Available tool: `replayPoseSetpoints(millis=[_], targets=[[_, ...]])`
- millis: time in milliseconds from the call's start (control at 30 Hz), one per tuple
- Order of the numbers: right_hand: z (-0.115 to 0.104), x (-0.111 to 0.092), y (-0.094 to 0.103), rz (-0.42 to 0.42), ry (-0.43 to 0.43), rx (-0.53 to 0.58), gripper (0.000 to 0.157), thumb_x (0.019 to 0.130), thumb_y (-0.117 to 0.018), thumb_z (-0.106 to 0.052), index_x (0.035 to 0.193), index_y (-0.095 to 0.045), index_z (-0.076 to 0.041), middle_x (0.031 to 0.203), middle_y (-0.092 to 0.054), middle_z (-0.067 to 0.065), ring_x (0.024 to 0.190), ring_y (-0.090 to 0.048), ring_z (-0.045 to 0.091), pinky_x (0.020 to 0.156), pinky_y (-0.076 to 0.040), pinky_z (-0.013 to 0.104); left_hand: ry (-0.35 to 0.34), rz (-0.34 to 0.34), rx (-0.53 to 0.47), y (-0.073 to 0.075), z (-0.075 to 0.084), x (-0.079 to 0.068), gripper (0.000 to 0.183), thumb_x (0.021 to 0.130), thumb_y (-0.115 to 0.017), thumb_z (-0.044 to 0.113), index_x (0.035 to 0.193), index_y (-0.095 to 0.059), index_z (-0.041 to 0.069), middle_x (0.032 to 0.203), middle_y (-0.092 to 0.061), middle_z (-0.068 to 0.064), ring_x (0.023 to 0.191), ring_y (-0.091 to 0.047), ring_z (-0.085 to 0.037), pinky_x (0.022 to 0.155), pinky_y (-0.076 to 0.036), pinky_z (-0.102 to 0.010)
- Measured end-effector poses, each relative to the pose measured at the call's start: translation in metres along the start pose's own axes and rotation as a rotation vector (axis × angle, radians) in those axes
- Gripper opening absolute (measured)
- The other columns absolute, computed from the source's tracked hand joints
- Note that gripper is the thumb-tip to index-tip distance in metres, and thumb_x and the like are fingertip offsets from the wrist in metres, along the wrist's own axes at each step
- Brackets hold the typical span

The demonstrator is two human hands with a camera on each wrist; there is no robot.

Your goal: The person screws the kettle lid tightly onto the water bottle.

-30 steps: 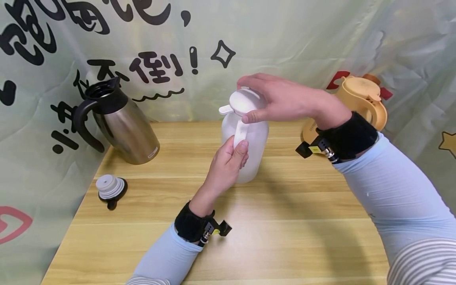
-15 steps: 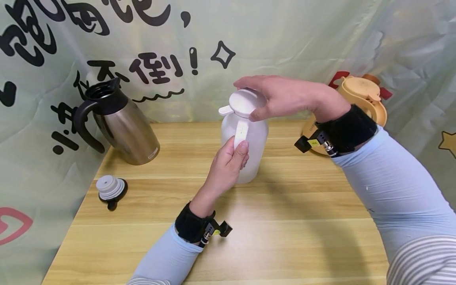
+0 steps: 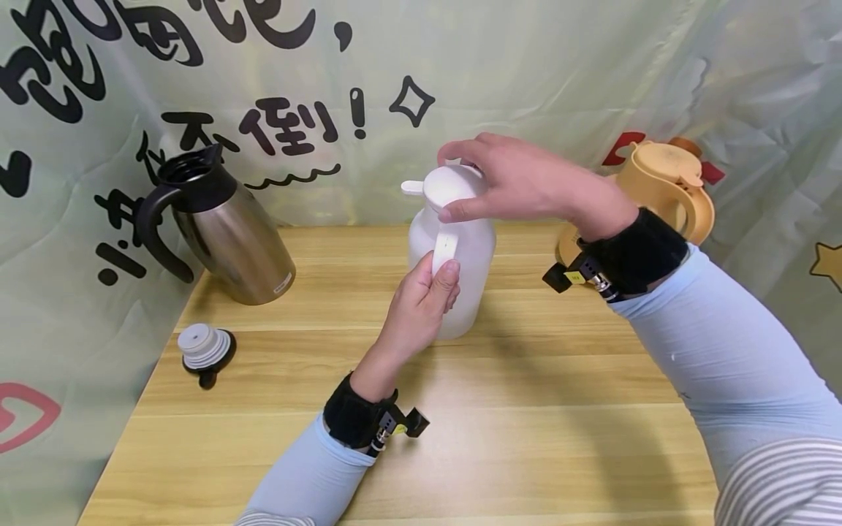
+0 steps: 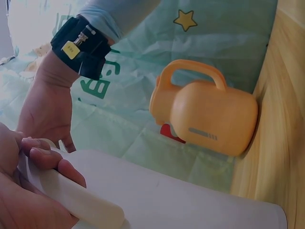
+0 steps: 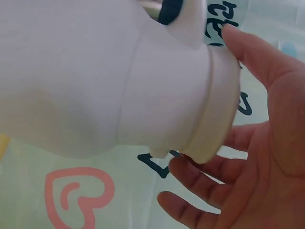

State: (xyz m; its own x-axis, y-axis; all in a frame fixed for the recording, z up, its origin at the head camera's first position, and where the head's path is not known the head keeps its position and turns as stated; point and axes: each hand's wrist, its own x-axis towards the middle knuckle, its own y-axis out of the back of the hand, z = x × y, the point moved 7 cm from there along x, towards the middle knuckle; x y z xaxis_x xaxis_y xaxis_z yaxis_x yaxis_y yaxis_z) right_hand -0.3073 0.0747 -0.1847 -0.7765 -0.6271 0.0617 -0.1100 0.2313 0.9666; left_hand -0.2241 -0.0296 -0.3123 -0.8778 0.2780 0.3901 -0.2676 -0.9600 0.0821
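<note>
Head view: a tall frosted-white plastic jug [image 3: 476, 277] stood between both hands, its round white plastic lid [image 3: 452, 186] within the right fingers' reach.
The left hand [image 3: 421, 299] had its fingers curled round the white plastic handle [image 3: 445, 246]; the right hand [image 3: 520, 179] was spread wide, thumb and fingertips straddling the lid's rim. That shallow hold could have slipped if the lid was stiff, and a slack left grip could have let the jug twist or tip. Well left of the left fingers stood a brushed-steel jug [image 3: 240, 241]; beyond the right fingers, an orange plastic pitcher [image 3: 647, 186].
</note>
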Motion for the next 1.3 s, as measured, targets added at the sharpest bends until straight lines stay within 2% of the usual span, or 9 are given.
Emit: replayPoseSetpoints(millis=[233,367,500,667,800,900,1000,1100,1300], targets=[[0.0001,-0.0036,-0.0031,0.057,-0.071,-0.079,0.081,0.072,-0.053,-0.083,0.132,-0.046,-0.029,0.109,-0.049,0.010,0.091,-0.049,0.026,0.073,-0.045,0.043,-0.032,-0.004,0.001,-0.0001,0.0009,-0.0004,0.029,0.103,-0.041,0.037,0.090,-0.047,0.012,0.067,-0.046,-0.009,0.060,-0.044,-0.022,0.054,-0.036,-0.028],[0.0011,-0.0044,-0.0035,0.043,-0.111,-0.098,0.083,0.070,-0.051,-0.086,0.133,-0.045,-0.031,0.110,-0.048,0.011,0.090,-0.049,0.027,0.072,-0.045,0.043,-0.033,-0.006,0.004,0.0000,0.0005,-0.0002,0.028,0.104,-0.040,0.037,0.090,-0.047,0.013,0.067,-0.046,-0.008,0.060,-0.044,-0.020,0.054,-0.037,-0.029],[-0.0005,-0.0054,-0.0018,-0.007,-0.070,-0.061,0.085,0.073,-0.054,-0.082,0.138,-0.041,-0.029,0.119,-0.049,0.011,0.097,-0.050,0.027,0.079,-0.046,0.047,-0.030,-0.005,0.010,0.0001,0.0002,-0.0001,0.028,0.104,-0.041,0.036,0.090,-0.047,0.012,0.067,-0.046,-0.008,0.060,-0.044,-0.020,0.054,-0.036,-0.029],[-0.0049,-0.0053,-0.0018,-0.108,0.045,0.067,0.086,0.082,-0.063,-0.064,0.148,-0.030,-0.021,0.142,-0.042,0.007,0.112,-0.048,0.023,0.093,-0.044,0.047,-0.020,-0.002,0.017,0.0007,-0.0003,0.0002,0.029,0.104,-0.041,0.036,0.089,-0.047,0.012,0.068,-0.046,-0.008,0.061,-0.044,-0.021,0.054,-0.036,-0.029],[-0.0064,-0.0027,-0.0039,-0.164,0.066,0.151,0.076,0.086,-0.068,-0.038,0.149,-0.028,-0.022,0.140,-0.043,0.002,0.113,-0.047,0.020,0.097,-0.042,0.046,-0.016,-0.003,0.011,0.0010,-0.0004,0.0001,0.029,0.104,-0.041,0.036,0.090,-0.048,0.011,0.068,-0.046,-0.009,0.061,-0.044,-0.021,0.053,-0.036,-0.028],[-0.0056,-0.0008,-0.0044,-0.174,0.053,0.170,0.074,0.085,-0.069,-0.029,0.148,-0.030,-0.022,0.135,-0.047,0.002,0.111,-0.050,0.021,0.096,-0.042,0.045,-0.019,-0.005,0.008,0.0009,-0.0003,-0.0001,0.029,0.104,-0.041,0.036,0.090,-0.048,0.011,0.068,-0.046,-0.009,0.061,-0.044,-0.021,0.053,-0.035,-0.028],[-0.0043,0.0007,-0.0034,-0.154,0.037,0.155,0.072,0.084,-0.070,-0.034,0.146,-0.033,-0.020,0.132,-0.050,0.002,0.108,-0.051,0.021,0.094,-0.044,0.044,-0.024,-0.006,0.009,0.0009,0.0001,0.0000,0.029,0.104,-0.041,0.035,0.090,-0.047,0.011,0.068,-0.046,-0.009,0.061,-0.044,-0.021,0.053,-0.035,-0.028],[-0.0033,0.0021,-0.0013,-0.099,0.032,0.103,0.071,0.083,-0.069,-0.048,0.140,-0.040,-0.019,0.128,-0.052,0.005,0.105,-0.051,0.022,0.090,-0.044,0.043,-0.030,-0.005,0.006,0.0011,0.0011,0.0004,0.028,0.104,-0.041,0.035,0.090,-0.047,0.011,0.068,-0.045,-0.009,0.061,-0.044,-0.021,0.053,-0.035,-0.029],[-0.0013,0.0000,0.0013,0.019,-0.022,-0.057,0.088,0.073,-0.059,-0.078,0.139,-0.045,-0.020,0.123,-0.055,0.010,0.106,-0.051,0.024,0.085,-0.046,0.046,-0.031,-0.008,0.003,0.0007,0.0014,0.0002,0.028,0.103,-0.041,0.036,0.090,-0.047,0.012,0.068,-0.045,-0.009,0.061,-0.044,-0.021,0.055,-0.035,-0.029]])
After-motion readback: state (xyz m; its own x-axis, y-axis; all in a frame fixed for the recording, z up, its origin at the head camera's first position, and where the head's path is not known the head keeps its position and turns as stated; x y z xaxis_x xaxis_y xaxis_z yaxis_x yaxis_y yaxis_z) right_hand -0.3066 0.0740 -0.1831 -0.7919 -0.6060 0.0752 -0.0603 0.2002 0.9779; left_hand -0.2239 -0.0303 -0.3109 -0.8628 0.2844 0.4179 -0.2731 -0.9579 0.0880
